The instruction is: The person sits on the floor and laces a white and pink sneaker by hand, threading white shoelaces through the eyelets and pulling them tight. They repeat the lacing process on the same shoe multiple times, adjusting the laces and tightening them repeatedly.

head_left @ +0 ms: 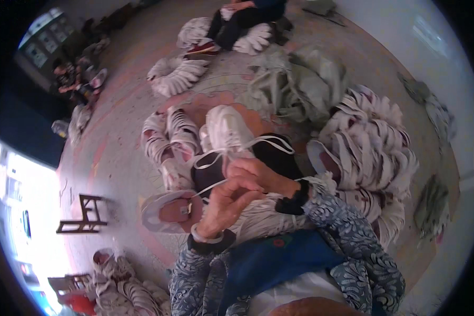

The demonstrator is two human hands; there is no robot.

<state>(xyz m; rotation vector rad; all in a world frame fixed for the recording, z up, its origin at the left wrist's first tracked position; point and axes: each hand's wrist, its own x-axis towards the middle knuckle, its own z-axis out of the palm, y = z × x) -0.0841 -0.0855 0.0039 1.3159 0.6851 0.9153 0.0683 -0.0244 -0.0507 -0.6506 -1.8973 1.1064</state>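
Observation:
A white lace-up shoe [227, 128] rests in front of me on dark cloth [209, 171], its toe pointing away. A white shoelace [273, 138] loops out to both sides of it. My left hand [229, 204] is closed, thumb and fingers pinched together, with a strand of the lace running to it. Crossing close over it, my right hand [260, 175] has its fingers curled on the lace near the shoe; their tips are partly hidden. Beneath my wrists lies a thick bundle of white laces [263, 217] on my lap.
Rows of pale shoes stand on the left [169, 142] and are heaped on the right [371, 142]. A single shoe [173, 211] lies by my left wrist. Beyond are a grey-green sheet [300, 81], a shoe ring [178, 75] and a seated person [242, 23]. A small wooden chair [91, 215] stands left.

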